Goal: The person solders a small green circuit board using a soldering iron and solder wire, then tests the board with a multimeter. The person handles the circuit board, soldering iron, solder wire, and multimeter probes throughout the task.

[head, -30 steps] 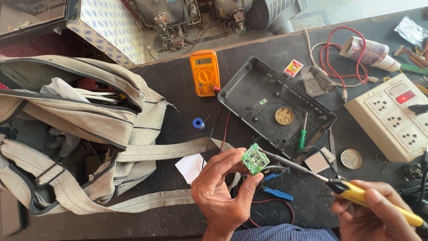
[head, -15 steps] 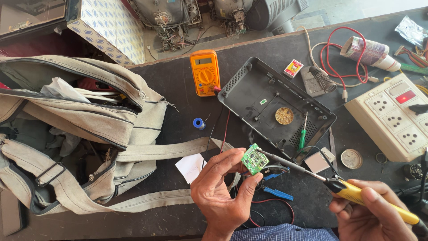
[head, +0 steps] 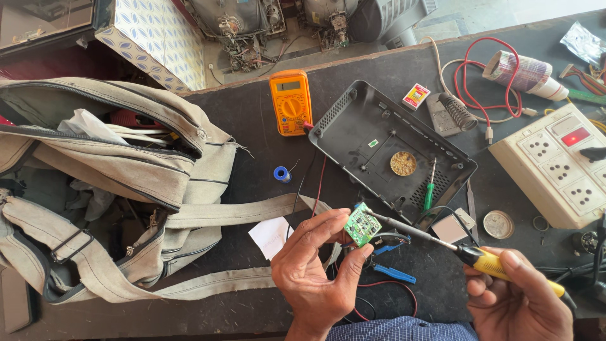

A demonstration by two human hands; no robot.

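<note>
One circuit board (head: 362, 224) — one soldering iron (head: 470, 254).

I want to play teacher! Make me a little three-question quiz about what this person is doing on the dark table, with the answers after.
1. True or false: the left hand holds a small green circuit board.
2. Which tool is in the right hand? A) scissors B) yellow-handled soldering iron C) hammer
3. Fill in: the orange multimeter lies between the grey canvas bag and the open black plastic ___.

Key: 1 true; 2 B, with its metal tip up against the board; 3 casing, which has a green screwdriver lying inside it.
</note>
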